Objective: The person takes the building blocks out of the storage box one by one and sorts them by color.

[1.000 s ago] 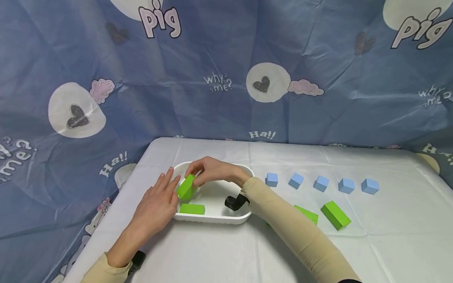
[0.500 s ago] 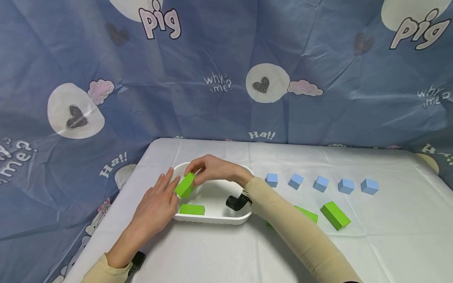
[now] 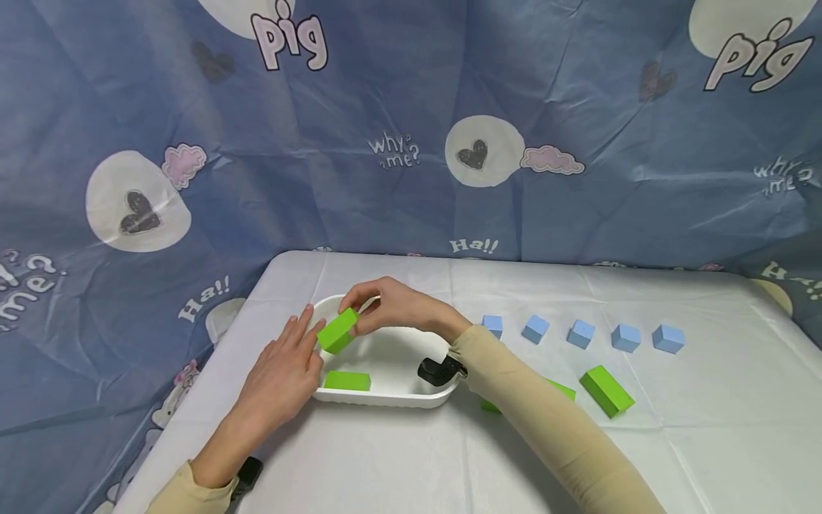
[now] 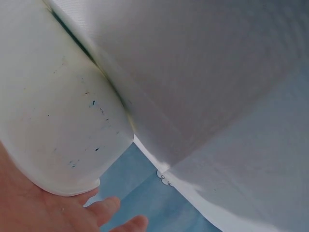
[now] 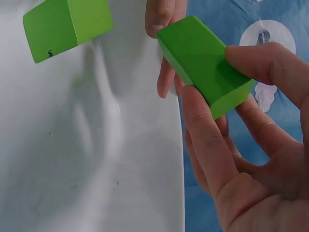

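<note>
Between thumb and fingers, my right hand [image 3: 401,307] pinches a green rectangular block [image 3: 337,332] over the left end of a white oval tray [image 3: 388,400]. In the right wrist view the thumb lies across the top of the block [image 5: 203,58] and the fingers support it from below. A second green block [image 3: 347,381] lies inside the tray near its front wall. My left hand [image 3: 282,375] rests along the tray's left end with its fingers extended, their tips close to the held block. The left wrist view has part of that hand [image 4: 58,212] against the tray's outer side [image 4: 63,111].
A row of several blue cubes [image 3: 581,333] stands right of the tray on the white-covered table [image 3: 738,442]. In front of them lies a green block [image 3: 606,391]; more green [image 3: 491,406] shows partly behind the right sleeve [image 3: 546,414]. A printed blue cloth hangs behind.
The right hand has shifted slightly up and to the right, and the green block it holds has risen and turned closer to level. The left hand stays in place.
</note>
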### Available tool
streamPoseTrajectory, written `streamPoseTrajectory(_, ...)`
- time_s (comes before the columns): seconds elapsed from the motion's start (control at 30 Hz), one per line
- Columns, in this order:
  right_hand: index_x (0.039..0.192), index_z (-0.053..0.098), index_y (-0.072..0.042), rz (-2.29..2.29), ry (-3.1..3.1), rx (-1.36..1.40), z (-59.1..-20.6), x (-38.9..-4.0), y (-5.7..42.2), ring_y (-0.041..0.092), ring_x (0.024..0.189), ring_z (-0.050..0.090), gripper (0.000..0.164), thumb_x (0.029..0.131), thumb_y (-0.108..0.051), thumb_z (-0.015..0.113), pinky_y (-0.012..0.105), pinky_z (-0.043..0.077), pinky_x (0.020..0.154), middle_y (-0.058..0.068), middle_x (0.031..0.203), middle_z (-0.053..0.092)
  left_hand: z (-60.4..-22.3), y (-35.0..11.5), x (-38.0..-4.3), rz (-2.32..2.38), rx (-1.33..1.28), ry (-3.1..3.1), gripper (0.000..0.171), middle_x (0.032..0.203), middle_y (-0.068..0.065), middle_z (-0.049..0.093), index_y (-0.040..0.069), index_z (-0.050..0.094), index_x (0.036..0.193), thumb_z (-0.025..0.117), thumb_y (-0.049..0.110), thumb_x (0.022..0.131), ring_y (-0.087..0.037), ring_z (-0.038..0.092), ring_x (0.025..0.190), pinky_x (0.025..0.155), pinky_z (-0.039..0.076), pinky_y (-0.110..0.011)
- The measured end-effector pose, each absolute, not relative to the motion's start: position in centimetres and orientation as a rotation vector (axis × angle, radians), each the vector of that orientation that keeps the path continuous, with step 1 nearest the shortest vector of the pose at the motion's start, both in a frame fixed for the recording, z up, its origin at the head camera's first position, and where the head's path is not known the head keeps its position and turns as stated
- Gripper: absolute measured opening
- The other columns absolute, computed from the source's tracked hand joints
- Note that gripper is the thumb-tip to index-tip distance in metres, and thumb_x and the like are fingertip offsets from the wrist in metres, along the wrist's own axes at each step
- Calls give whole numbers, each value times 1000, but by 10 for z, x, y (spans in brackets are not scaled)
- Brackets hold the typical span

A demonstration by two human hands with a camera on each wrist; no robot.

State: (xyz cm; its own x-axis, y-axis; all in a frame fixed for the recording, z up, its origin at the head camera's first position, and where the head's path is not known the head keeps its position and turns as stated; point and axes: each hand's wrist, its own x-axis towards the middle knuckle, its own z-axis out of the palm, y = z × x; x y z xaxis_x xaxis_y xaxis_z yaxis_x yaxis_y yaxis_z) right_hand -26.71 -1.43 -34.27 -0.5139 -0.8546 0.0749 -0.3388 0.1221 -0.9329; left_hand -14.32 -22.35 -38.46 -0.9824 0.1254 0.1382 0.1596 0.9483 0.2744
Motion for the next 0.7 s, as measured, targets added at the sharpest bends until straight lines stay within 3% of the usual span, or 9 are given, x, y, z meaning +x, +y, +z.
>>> streamPoseTrajectory(0.27, 114, 71, -9, -1434, 1943, -1094, -337, -261, -5, 30, 103, 66, 33, 82, -3, 77, 32, 54, 86, 1, 113, 68, -384, -223, -143, -434, -217, -2983, 49, 163, -15, 15, 3, 38, 151, 35, 19, 104, -40, 17, 146, 106, 23, -68)
streamPoseTrajectory(0.7, 116, 71, -10, -1394, 2034, -1160, -331, -251, 16, 20, 100, 66, 35, 82, -7, 80, 30, 53, 88, -1, 112, 68, -384, -223, -142, -456, -208, -2970, 50, 162, -15, 16, 3, 38, 151, 36, 18, 103, -40, 18, 146, 106, 23, -67)
